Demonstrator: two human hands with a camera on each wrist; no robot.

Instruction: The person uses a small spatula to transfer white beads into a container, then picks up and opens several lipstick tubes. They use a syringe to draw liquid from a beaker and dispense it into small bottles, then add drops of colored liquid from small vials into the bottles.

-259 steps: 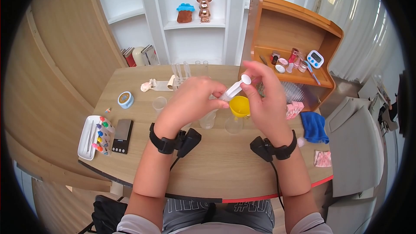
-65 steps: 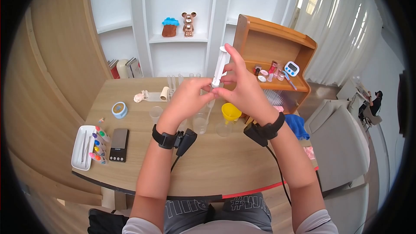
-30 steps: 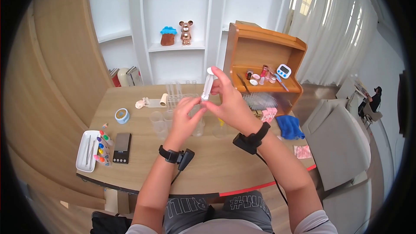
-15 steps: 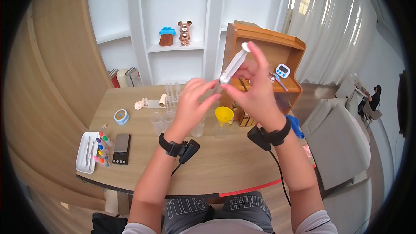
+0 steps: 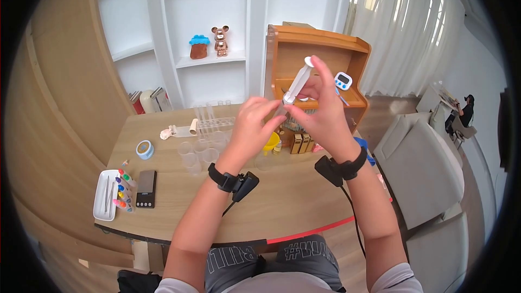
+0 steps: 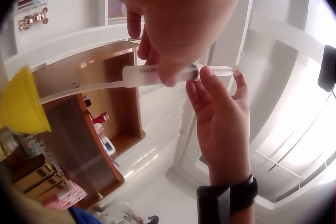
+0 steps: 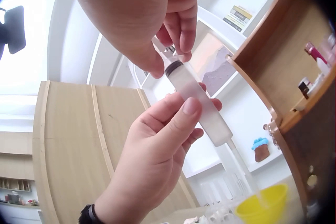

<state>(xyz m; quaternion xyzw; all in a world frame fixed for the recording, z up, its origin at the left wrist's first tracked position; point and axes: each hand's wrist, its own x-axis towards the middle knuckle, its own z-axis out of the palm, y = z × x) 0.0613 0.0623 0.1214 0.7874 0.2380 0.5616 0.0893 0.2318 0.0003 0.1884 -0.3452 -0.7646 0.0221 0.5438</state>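
My left hand (image 5: 252, 127) pinches the clear barrel (image 7: 207, 111) of a large syringe between thumb and fingers, above the table. The right hand (image 5: 325, 114) grips the syringe near the barrel's top, with a fingertip on the end of the drawn-out white plunger (image 5: 298, 82). Whitish contents show in the barrel, below a black seal (image 7: 173, 68). From the tip a thin tube (image 7: 242, 166) runs down to the yellow funnel (image 7: 265, 205); whether it touches the funnel I cannot tell. In the head view the funnel (image 5: 271, 141) sits partly behind my left hand, over a clear vessel (image 5: 264, 160).
Clear cups (image 5: 190, 157) and a test-tube rack (image 5: 214, 123) stand left of my hands. Further left are a blue-lidded jar (image 5: 145, 149), a scale (image 5: 146, 189), several coloured droppers (image 5: 124, 190) and a white tray (image 5: 105, 198). A wooden cabinet (image 5: 274, 57) and small boxes (image 5: 302, 144) are behind.
Over the last second the syringe has risen and tilted further right. Since half a second ago the head view has turned right; both hands keep their hold.
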